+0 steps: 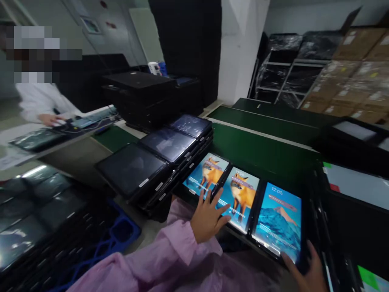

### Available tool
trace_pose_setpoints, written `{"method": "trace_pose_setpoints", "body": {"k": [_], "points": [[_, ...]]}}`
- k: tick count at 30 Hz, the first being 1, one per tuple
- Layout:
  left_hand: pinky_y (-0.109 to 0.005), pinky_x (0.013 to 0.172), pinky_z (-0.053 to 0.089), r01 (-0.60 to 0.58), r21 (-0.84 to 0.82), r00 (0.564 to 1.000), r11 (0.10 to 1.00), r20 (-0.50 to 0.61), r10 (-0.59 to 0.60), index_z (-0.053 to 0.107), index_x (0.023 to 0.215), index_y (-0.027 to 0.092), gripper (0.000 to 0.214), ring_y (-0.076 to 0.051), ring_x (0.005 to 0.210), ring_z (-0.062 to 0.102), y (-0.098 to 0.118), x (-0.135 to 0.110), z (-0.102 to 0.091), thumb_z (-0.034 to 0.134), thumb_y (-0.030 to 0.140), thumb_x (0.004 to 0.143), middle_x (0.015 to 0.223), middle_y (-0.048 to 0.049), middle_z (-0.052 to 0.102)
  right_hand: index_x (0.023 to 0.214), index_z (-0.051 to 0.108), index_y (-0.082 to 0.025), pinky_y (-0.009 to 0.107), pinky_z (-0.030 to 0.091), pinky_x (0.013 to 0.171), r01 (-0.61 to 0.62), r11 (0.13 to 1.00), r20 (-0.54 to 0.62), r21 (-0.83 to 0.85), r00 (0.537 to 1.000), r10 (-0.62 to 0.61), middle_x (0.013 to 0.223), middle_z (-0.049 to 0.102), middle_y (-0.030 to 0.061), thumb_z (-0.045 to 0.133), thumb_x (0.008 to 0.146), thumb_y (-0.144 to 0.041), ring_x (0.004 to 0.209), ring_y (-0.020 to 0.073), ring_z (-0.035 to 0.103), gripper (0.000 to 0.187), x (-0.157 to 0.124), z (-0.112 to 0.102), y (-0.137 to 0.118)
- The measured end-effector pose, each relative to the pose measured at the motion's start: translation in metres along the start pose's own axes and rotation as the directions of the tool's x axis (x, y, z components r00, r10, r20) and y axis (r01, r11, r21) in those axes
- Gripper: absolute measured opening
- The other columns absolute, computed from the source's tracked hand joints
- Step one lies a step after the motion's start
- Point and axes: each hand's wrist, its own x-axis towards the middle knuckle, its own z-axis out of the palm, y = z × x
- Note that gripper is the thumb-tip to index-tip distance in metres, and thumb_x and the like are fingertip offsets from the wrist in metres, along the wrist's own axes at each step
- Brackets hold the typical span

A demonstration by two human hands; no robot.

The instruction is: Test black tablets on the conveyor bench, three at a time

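Three lit tablets lie side by side in a black tray (251, 221) in front of me. The left tablet (199, 168) and the middle tablet (244, 196) show a fox; the right tablet (278, 219) shows a mountain and the time 12:05. My left hand (208, 217) is spread open over the lower ends of the left and middle tablets, its fingertips at the screens. Around the lower right corner of the right tablet is my right hand (306, 267), thumb and finger apart, the thumb at the tablet's bottom edge. The lower part of this hand is cut off by the frame.
Left of the tray, stacked black trays hold dark-screened tablets (168, 144). More trays (349, 227) stand close on the right. Behind runs a green conveyor belt (258, 142). A blue plastic pallet (121, 227) lies low at left. Another person (45, 101) works at a far-left table.
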Motion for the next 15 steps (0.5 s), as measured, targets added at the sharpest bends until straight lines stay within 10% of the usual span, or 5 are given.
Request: {"method": "trace_pose_setpoints", "body": {"k": [9,15], "points": [[-0.073,0.124,0.019,0.035,-0.063,0.999,0.997,-0.005,-0.035,0.064,0.142,0.034,0.045,-0.042,0.149,0.042,-0.016,0.129,-0.019,0.041,0.052,0.108,0.171,-0.0089,0.032,0.154,0.041,0.001,0.057,0.034,0.119,0.167,0.963,-0.129,-0.21,0.972,-0.197,0.154,0.043,0.0311,0.05,0.065,-0.09,0.143,0.0471,0.042,0.127,0.058,0.011,-0.066],[-0.052,0.124,0.038,0.108,-0.342,0.895,0.933,-0.374,-0.241,0.061,0.142,0.017,0.048,-0.03,0.142,0.053,-0.11,0.077,-0.02,0.043,0.043,0.106,0.149,-0.017,0.059,0.151,0.049,-0.009,0.06,0.041,0.115,0.014,0.999,-0.171,0.044,0.985,-0.006,0.146,0.054,0.0226,0.062,0.077,-0.085,0.135,0.0443,0.052,0.106,-0.007,0.009,-0.009]]}}
